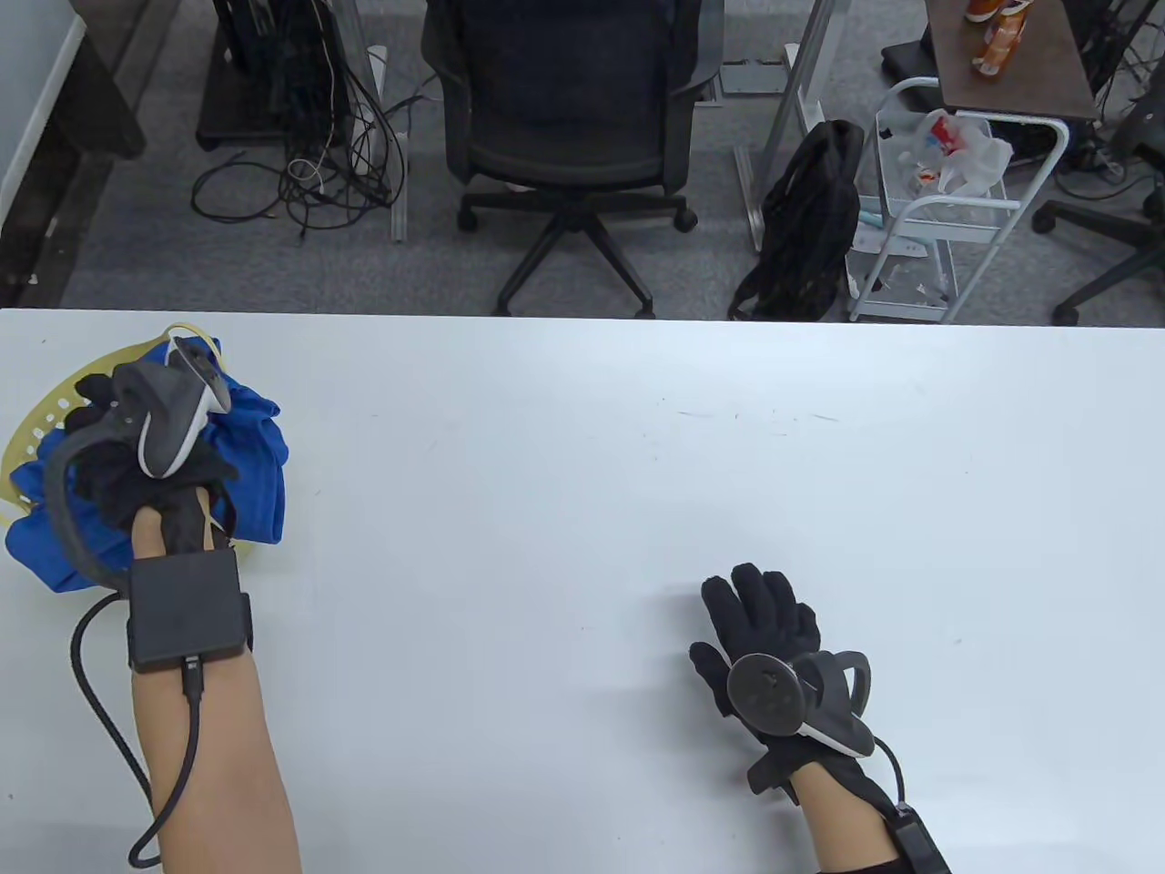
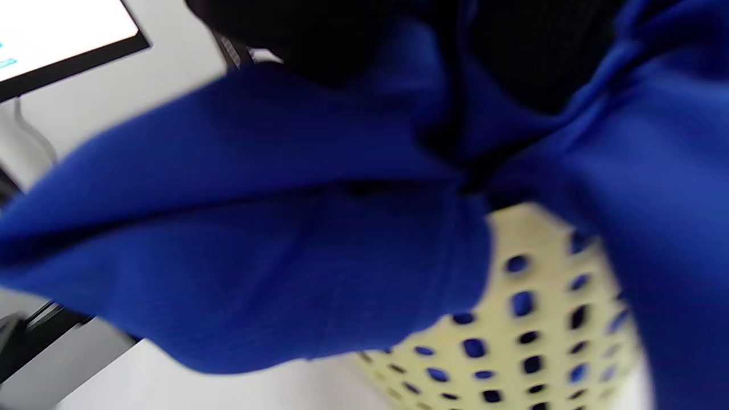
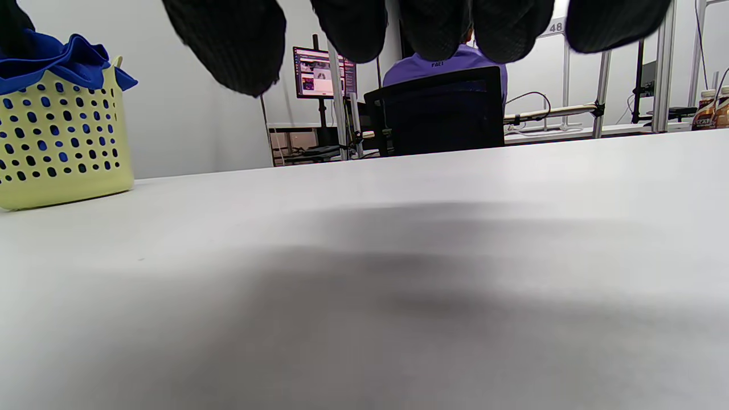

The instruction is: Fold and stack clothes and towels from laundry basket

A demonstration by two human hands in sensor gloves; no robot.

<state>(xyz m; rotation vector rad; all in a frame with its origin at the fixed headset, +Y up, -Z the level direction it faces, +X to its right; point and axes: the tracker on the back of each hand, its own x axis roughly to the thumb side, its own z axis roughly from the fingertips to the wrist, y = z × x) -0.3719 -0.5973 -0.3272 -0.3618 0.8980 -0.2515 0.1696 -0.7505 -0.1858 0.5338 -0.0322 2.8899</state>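
A pale yellow perforated laundry basket (image 1: 29,428) stands at the table's far left, stuffed with a blue garment (image 1: 259,455) that spills over its rim. My left hand (image 1: 100,410) reaches into the basket from above and grips the blue garment. In the left wrist view the blue cloth (image 2: 256,256) bunches up toward my dark fingers above the basket wall (image 2: 541,319). My right hand (image 1: 760,605) lies open and flat, palm down, low over the bare table at the front right, holding nothing. The right wrist view shows its fingertips (image 3: 228,40) and the basket (image 3: 57,171) far left.
The white table (image 1: 582,455) spreads wide between the hands. Its far edge runs across the table view. Beyond it stand a black office chair (image 1: 569,118), a black backpack (image 1: 805,228), a white cart (image 1: 937,209) and loose cables (image 1: 319,173) on the floor.
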